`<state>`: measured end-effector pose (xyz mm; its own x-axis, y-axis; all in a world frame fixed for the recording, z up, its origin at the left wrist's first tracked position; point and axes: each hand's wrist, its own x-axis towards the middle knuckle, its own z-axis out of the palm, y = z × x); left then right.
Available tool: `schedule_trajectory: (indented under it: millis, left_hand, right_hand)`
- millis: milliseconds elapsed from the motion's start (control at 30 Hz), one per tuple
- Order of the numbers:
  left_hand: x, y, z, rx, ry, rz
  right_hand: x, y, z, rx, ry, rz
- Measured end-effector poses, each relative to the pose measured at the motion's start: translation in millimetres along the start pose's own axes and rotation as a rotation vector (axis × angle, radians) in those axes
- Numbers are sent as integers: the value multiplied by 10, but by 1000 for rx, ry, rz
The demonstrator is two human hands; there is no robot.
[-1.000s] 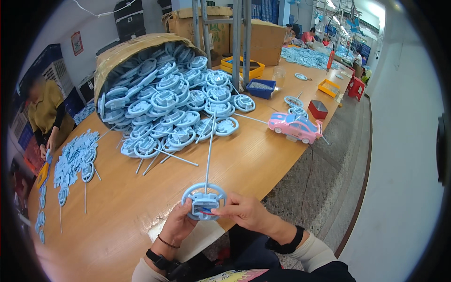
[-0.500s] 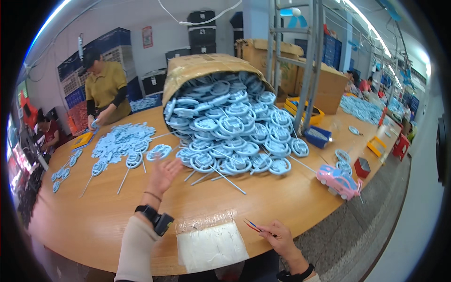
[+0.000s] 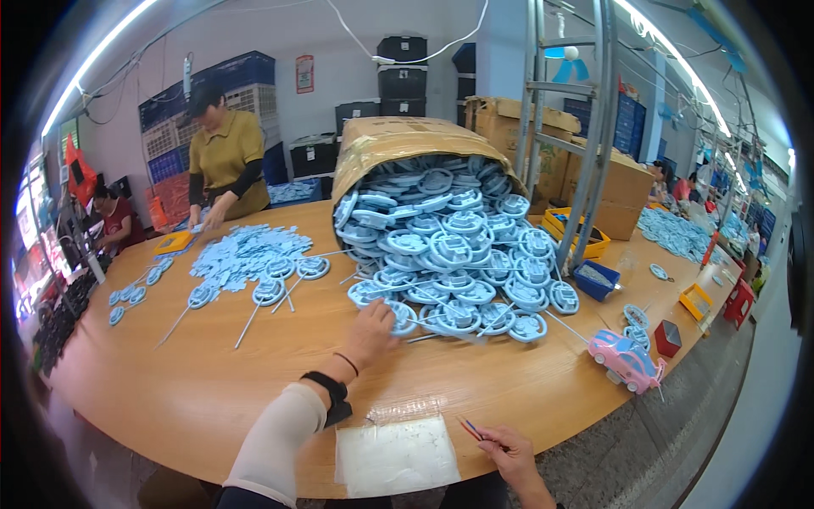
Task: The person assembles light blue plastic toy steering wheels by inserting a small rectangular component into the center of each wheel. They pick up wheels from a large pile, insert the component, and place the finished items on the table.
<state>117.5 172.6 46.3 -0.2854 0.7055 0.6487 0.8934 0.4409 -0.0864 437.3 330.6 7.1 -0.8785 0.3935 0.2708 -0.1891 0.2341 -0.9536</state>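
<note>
A large heap of light blue toy steering wheels point(image 3: 458, 250), many on thin sticks, spills from a brown sack point(image 3: 398, 136). My left hand point(image 3: 370, 333), slightly smeared by motion, is at the heap's near left edge. Its fingers close on the rim of one blue toy steering wheel point(image 3: 404, 317). Low on the right, my right hand point(image 3: 511, 454) pinches two thin wire-like pieces point(image 3: 469, 428), one red and one dark blue, tips pointing up and left. Between my forearms a white sheet point(image 3: 397, 458) lies taped to the table.
A pile of flat light blue pieces point(image 3: 254, 253) lies left, with several stick-mounted wheels before it. A pink toy car point(image 3: 626, 360), a blue bin point(image 3: 596, 280) and a red box point(image 3: 667, 338) stand right. A metal frame point(image 3: 593, 144) rises behind. Another person point(image 3: 227, 153) works across the table.
My left hand has moved right from open air to the heap's edge and closed on a wheel. My right hand still holds the thin pieces. The view has shifted left.
</note>
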Motion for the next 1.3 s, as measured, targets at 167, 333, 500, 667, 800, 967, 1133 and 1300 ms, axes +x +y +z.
schedule_trajectory:
  millis: [167,333,500,667,800,967,1133,1300]
  left_hand:
    - [-361,867,-289,-346,-105,-70]
    - [-519,1627,-348,-423,-76,91]
    - [-425,1953,-520,-582,-73,212]
    - [-324,1729,-637,-888,203,-269]
    - [-394,1448,-527,-1625,-592,-457]
    - [-538,1426,-365,-1777,-637,-598]
    - [-652,1274,-331,-1886,-491,-917]
    - [-570,1436,-453,-1980,-461,-924]
  right_hand:
    - [97,-48,138,315,91,401]
    - [227,-61,127,466,131,504]
    - [183,-54,-107,384,196,340]
    - [108,-130,-335,350,111,243]
    - [83,-290,-330,72,-33,210]
    - [129,-96,-458,-122,-26,-118]
    - [169,-560,-61,-511,-98,-263]
    - [151,-525,-146,-547,-162,-219]
